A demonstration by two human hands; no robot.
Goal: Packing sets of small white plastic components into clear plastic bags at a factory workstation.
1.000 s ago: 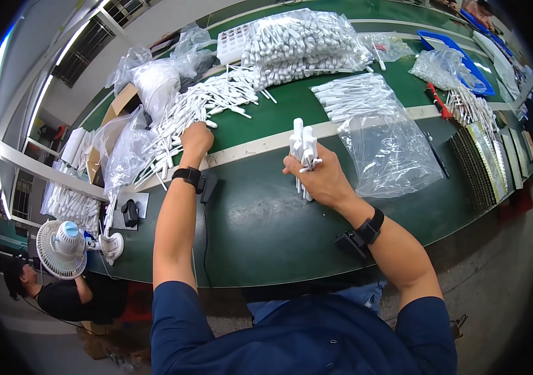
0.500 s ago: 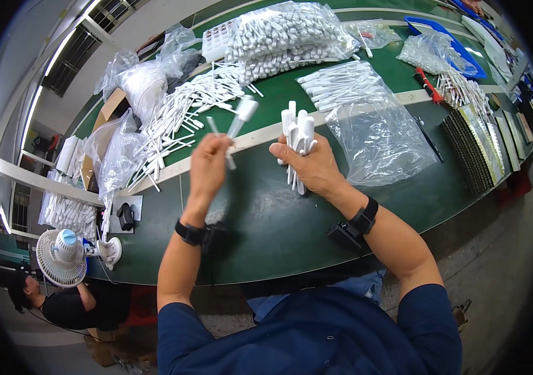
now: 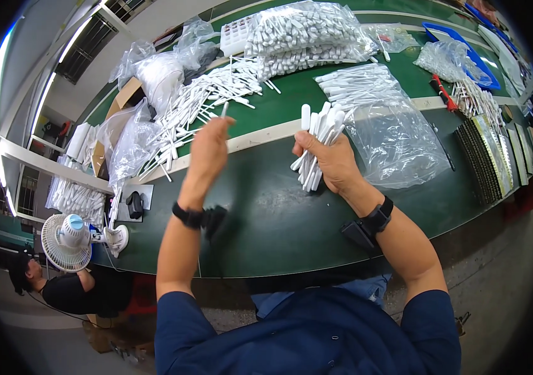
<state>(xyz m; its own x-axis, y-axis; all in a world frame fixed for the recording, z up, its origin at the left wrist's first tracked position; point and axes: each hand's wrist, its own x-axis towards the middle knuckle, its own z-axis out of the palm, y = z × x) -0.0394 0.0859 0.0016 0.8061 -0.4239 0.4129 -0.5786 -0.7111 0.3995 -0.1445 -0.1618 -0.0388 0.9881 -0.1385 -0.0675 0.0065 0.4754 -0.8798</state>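
Note:
My right hand (image 3: 335, 161) is wrapped round a bundle of white plastic sticks (image 3: 324, 124) with wide rounded ends. The bundle stands tilted above the green table, its ends fanning out over and under the fist. Nearer the loose pile of white sticks (image 3: 182, 103), my left hand (image 3: 210, 150) has its fingertips pinched together. A single white stick (image 3: 224, 109) pokes up from those fingertips. Just right of the bundle lies a clear plastic bag (image 3: 391, 150), with more sticks (image 3: 360, 84) lined up in its far part.
Large filled bags of sticks (image 3: 307, 31) are stacked at the back. Crumpled clear bags (image 3: 160, 75) and an open carton (image 3: 130, 94) stand left, with a small fan (image 3: 69, 240) near a seated person. A blue tray (image 3: 476, 59) and red-handled pliers (image 3: 444, 94) lie right.
My left hand has moved toward the pile, and the sticks it held before no longer show in it. The bundle in my right hand looks fuller and is tilted more. The view has shifted slightly.

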